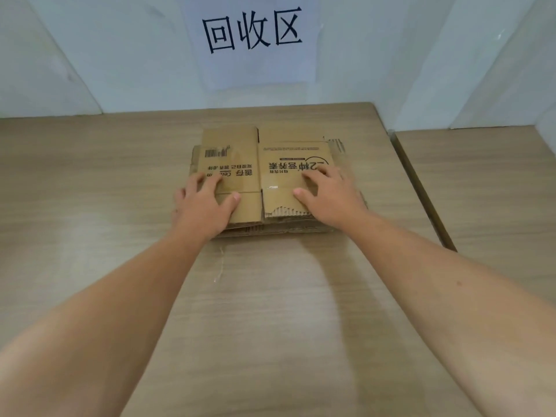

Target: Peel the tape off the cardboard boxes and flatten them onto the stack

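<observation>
Setting: pale wood-grain table (270,311) pushed against white wall panels.
Top box: flattened brown cardboard box (240,136) lying flat at the far middle of the table, on top of the pile.
Stack: low stack of flattened brown cardboard (270,231) under it, its layered edges showing along the near side and at the far right corner.
Print, left panel: black barcode (215,152). Below it, upside-down to the wearer, the characters 善存 and Latin letters partly hidden by fingers.
Print, right panel: upside-down black line ending in 种营养素 with a curved stroke around a numeral. The smaller lines are too blurred to read.
Tape: glossy clear tape strip (276,186) on the right panel. The near edge of the flap below it is torn to bare corrugation.
Left hand (204,206): palm down on the left panel, fingers straight and spread, thumb out to the right - pressing the cardboard, grasping nothing.
Right hand (331,197): palm down on the right panel, fingers extended over the print, thumb out to the left - pressing flat, nothing gripped.
Sign: white paper sheet (252,67) on the wall behind the stack, hand-lettered 回收区 in black.
Neighbour: second wood-grain tabletop (487,191) just to the right, a dark gap between the two.
</observation>
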